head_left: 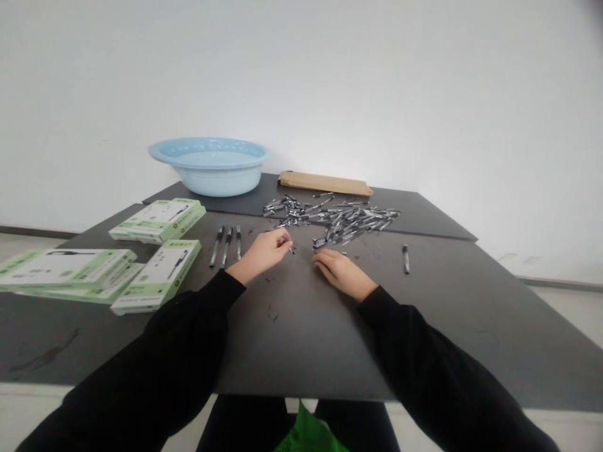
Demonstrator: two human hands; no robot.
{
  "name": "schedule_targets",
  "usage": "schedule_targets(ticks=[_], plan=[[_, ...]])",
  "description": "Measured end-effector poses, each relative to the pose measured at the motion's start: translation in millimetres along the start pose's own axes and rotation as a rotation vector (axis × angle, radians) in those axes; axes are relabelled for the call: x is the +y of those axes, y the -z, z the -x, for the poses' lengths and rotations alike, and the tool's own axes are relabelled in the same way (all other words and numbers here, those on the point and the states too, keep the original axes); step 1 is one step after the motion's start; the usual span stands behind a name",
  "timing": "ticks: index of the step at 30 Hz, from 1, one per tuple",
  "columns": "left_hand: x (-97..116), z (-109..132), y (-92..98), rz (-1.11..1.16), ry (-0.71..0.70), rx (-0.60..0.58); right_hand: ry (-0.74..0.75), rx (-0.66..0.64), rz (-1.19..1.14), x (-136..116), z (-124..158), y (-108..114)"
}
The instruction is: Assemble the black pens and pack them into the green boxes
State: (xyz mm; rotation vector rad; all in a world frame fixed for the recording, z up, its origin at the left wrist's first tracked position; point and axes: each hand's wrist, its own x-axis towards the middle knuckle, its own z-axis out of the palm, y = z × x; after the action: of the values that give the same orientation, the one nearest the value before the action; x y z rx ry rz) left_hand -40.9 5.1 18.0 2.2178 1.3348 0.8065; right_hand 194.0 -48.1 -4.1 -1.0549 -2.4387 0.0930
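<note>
My left hand [269, 249] is closed in a pinch just in front of the loose pen parts, with a small dark piece showing at its fingertips. To its left, several black-and-clear pens [227, 247] lie side by side. My right hand [340, 271] rests low over the dark table [306, 339], fingers bent together near the front edge of the pile of pen parts [358, 221]; whatever it holds, if anything, is hidden. A single pen [406, 258] lies alone to the right of it.
Green-and-white pen boxes [157, 276] are stacked and spread at the left. A light blue basin [221, 176] stands at the back left, beside a flat brown cardboard piece [325, 182]. A pale wall [377, 88] rises behind the table.
</note>
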Motion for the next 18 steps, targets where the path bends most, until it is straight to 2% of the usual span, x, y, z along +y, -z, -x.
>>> schedule_targets(ticks=[5,11,18], plan=[[5.3,3.5,-6.8,0.114,-0.028,-0.072,-0.062,0.044,0.004,9.5,4.4,8.9],[8.3,6.0,-2.7,-0.048,-0.133,-0.037,-0.069,-0.109,0.133,11.6,2.7,-4.3],[2.5,7.2,-11.6,-0.107,-0.147,-0.162,-0.085,-0.095,0.115,16.8,3.9,-11.7]])
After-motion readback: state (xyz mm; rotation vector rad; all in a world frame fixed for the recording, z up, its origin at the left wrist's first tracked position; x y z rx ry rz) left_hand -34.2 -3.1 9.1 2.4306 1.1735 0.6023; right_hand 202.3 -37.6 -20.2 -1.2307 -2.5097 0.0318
